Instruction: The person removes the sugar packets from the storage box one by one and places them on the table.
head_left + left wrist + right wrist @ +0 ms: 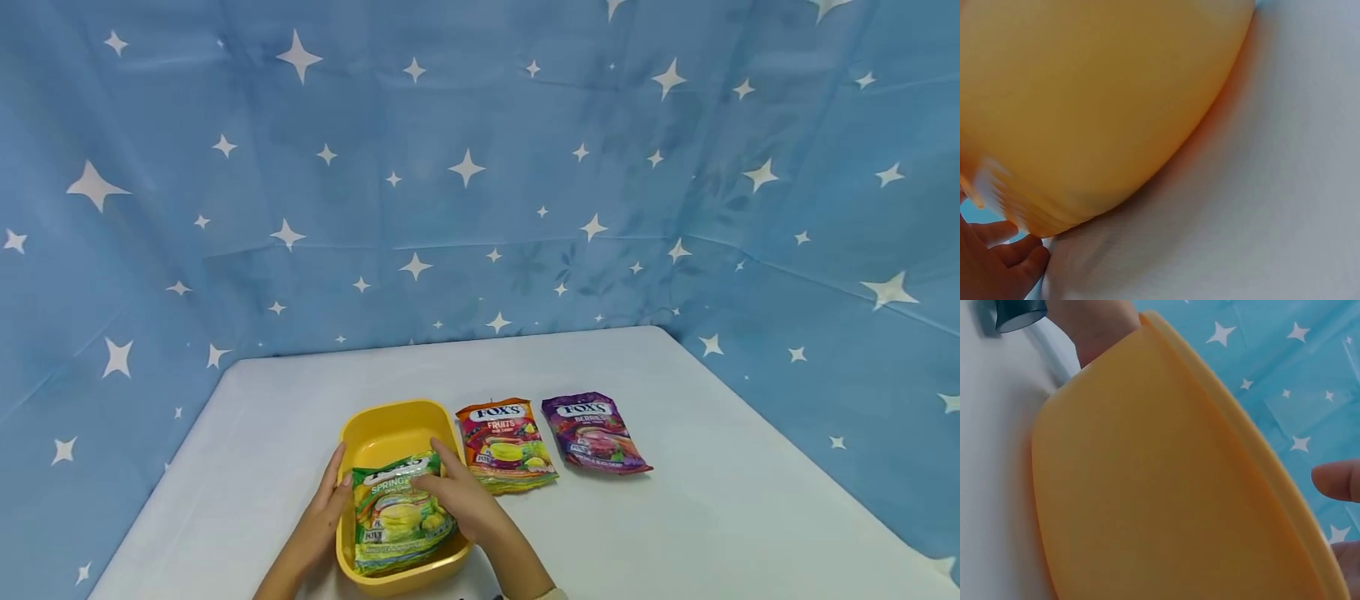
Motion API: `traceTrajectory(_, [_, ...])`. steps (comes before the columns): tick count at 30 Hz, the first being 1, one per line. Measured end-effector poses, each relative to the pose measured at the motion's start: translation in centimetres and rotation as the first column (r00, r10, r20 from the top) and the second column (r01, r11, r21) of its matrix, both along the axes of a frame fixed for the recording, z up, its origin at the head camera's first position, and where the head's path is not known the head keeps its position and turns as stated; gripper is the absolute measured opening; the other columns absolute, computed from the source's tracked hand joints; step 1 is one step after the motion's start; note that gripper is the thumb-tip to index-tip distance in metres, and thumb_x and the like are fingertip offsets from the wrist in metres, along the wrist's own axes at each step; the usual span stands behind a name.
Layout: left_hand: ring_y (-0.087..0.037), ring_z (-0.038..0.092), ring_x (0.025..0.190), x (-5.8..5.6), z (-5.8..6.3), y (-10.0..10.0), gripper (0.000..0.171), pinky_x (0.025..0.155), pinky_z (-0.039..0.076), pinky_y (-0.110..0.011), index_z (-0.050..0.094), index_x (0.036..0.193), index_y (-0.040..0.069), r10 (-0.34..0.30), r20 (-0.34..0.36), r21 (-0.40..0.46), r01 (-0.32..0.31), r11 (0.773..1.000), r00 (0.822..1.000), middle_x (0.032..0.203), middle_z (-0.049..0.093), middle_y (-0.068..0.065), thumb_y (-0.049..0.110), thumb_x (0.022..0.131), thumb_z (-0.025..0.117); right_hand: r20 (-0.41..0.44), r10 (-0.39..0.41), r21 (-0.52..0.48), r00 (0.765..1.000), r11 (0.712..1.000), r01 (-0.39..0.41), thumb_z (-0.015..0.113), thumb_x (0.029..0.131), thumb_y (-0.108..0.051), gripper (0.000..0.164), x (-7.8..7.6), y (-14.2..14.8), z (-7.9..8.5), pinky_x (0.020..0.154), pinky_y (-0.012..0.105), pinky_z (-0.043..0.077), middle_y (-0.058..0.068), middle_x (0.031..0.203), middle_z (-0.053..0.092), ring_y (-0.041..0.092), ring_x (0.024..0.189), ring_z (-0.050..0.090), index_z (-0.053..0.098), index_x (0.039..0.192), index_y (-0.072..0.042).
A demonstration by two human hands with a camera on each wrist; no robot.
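A yellow plastic tub (390, 417) stands on the white table, with a green Fox's candy bag (401, 525) lying face up inside it. On the tub's left side, my left hand (324, 510) holds the wall, thumb at the rim and fingers along the outside. Those left fingers (1019, 256) show beside the tub's lower edge in the left wrist view. My right hand (468, 504) reaches over the right rim, thumb and forefinger spread apart, thumb tip at the bag's upper part. From the right wrist, the right thumb (1338, 481) shows beyond the rim; its other fingers are largely hidden.
To the right of the tub lies a red and orange Fox's Fruits candy bag (506, 446), close to its wall. Farther right is a purple Fox's Berries candy bag (596, 433). A blue curtain with white stars (465, 208) hangs behind the table (720, 508).
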State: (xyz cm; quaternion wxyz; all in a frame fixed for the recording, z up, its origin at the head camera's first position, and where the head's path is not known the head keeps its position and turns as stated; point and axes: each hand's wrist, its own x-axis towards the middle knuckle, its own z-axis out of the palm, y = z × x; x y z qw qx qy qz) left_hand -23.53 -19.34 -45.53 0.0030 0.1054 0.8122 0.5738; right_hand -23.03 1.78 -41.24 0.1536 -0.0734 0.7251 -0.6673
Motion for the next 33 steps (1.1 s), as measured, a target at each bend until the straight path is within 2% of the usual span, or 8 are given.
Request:
traceTrajectory(2, [-0.047, -0.004, 0.136, 0.22, -0.14, -0.22, 0.059, 0.104, 0.003, -0.066, -0.003, 0.147, 0.009, 0.010, 0.008, 0.001, -0.010, 1.000, 1.000, 0.151, -0.006, -0.025, 0.026, 0.101, 0.029, 0.030, 0.023, -0.085, 0.999, 0.996, -0.020, 0.058, 0.086, -0.018, 0.071, -0.03, -0.01, -0.19, 0.104, 0.064, 0.020, 0.023, 0.151, 0.010, 0.047, 0.135, 0.010, 0.021, 0.146, -0.008])
traceTrajectory(4, [-0.047, -0.005, 0.136, 0.21, -0.20, -0.37, 0.060, 0.104, 0.002, -0.066, -0.004, 0.147, 0.009, 0.002, 0.008, 0.002, -0.002, 1.000, 1.000, 0.150, -0.008, -0.025, 0.026, 0.101, 0.029, 0.034, 0.039, -0.108, 0.999, 0.993, -0.035, 0.057, 0.086, -0.017, 0.069, -0.14, -0.10, -0.32, 0.106, 0.061, 0.021, 0.023, 0.150, 0.014, 0.045, 0.135, 0.015, 0.023, 0.145, -0.005])
traceTrajectory(8, [-0.047, -0.004, 0.135, 0.18, -0.31, -0.60, 0.060, 0.104, 0.003, -0.066, -0.003, 0.147, 0.007, 0.003, 0.004, -0.010, -0.003, 1.000, 1.000, 0.150, -0.007, -0.025, 0.027, 0.101, 0.029, 0.029, 0.057, -0.072, 0.998, 0.996, -0.055, 0.060, 0.085, -0.016, 0.068, -0.30, -0.42, -0.49, 0.105, 0.061, 0.022, 0.020, 0.150, 0.018, 0.045, 0.135, 0.016, 0.027, 0.144, -0.008])
traceTrajectory(12, [-0.048, -0.003, 0.135, 0.20, -0.35, -0.58, 0.059, 0.104, 0.003, -0.066, -0.002, 0.147, 0.006, 0.017, -0.005, -0.005, -0.017, 1.000, 1.000, 0.150, -0.006, -0.026, 0.025, 0.101, 0.029, 0.028, 0.092, -0.033, 0.995, 0.995, -0.091, 0.065, 0.083, -0.014, 0.072, -0.26, -0.41, -0.55, 0.101, 0.060, 0.031, 0.018, 0.150, 0.020, 0.046, 0.132, 0.022, 0.028, 0.144, -0.016])
traceTrajectory(16, [-0.047, -0.004, 0.136, 0.21, -0.27, -0.43, 0.059, 0.105, 0.002, -0.065, -0.002, 0.147, 0.006, 0.016, -0.004, 0.002, -0.016, 1.000, 1.000, 0.150, -0.006, -0.026, 0.025, 0.101, 0.029, 0.049, 0.108, -0.021, 0.993, 0.994, -0.107, 0.067, 0.082, -0.013, 0.075, -0.17, -0.21, -0.48, 0.099, 0.053, 0.038, 0.020, 0.147, 0.026, 0.041, 0.126, 0.037, 0.027, 0.145, -0.014])
traceTrajectory(21, [-0.046, -0.003, 0.136, 0.23, -0.21, -0.27, 0.058, 0.106, 0.002, -0.064, -0.001, 0.147, 0.006, 0.016, -0.008, 0.001, -0.016, 1.000, 1.000, 0.150, -0.006, -0.025, 0.026, 0.101, 0.029, 0.051, 0.106, -0.041, 0.993, 0.994, -0.104, 0.066, 0.081, -0.004, 0.076, -0.12, -0.02, -0.52, 0.096, 0.048, 0.043, 0.024, 0.146, 0.025, 0.040, 0.125, 0.038, 0.026, 0.145, -0.012])
traceTrajectory(26, [-0.047, -0.002, 0.136, 0.29, -0.28, -0.22, 0.057, 0.106, 0.003, -0.064, 0.000, 0.147, 0.005, 0.021, -0.020, -0.001, -0.021, 1.000, 1.000, 0.151, -0.005, -0.025, 0.024, 0.101, 0.028, 0.055, 0.100, -0.034, 0.993, 0.995, -0.098, 0.062, 0.076, 0.010, 0.080, -0.06, -0.07, -0.61, 0.085, 0.042, 0.051, 0.019, 0.141, 0.036, 0.029, 0.105, 0.056, 0.029, 0.144, -0.017])
traceTrajectory(33, [-0.045, -0.002, 0.137, 0.28, -0.38, -0.15, 0.057, 0.107, 0.003, -0.062, 0.001, 0.147, 0.007, 0.033, -0.010, 0.012, -0.033, 0.999, 0.999, 0.151, -0.004, -0.023, 0.025, 0.101, 0.028, 0.083, 0.082, -0.067, 0.993, 0.995, -0.076, 0.060, 0.076, 0.013, 0.080, 0.04, -0.04, -0.61, 0.082, 0.040, 0.053, 0.020, 0.138, 0.038, 0.024, 0.098, 0.059, 0.029, 0.144, -0.016])
